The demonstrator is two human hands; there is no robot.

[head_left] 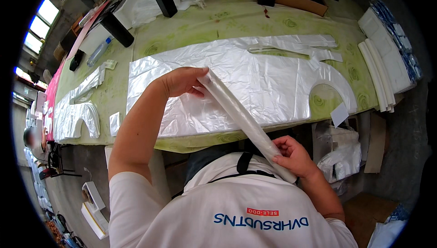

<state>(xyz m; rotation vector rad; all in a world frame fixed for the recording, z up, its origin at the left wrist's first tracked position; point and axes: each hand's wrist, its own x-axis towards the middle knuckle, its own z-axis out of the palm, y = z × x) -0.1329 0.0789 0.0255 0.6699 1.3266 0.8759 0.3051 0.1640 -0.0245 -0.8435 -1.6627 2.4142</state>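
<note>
A long roll of clear-white plastic film (241,119) slants across in front of my body, over the table's near edge. My left hand (185,81) grips its far upper end, thumb on top and fingers beneath. Around the lower end, close to my shirt, my right hand (293,157) is closed with the thumb along the roll. Under and beyond the roll lies a wide flat stack of shiny white plastic sheets (273,84), with a rounded cut-out and long strips at its right end.
A green patterned cloth (218,25) covers the table. Smaller plastic pieces (68,120) lie at the left, near a bottle (99,52) and a black cylinder (117,29). White rolls (378,75) and a stack of blue-white packets (396,43) stand at the right edge. Far left sits another person (36,141).
</note>
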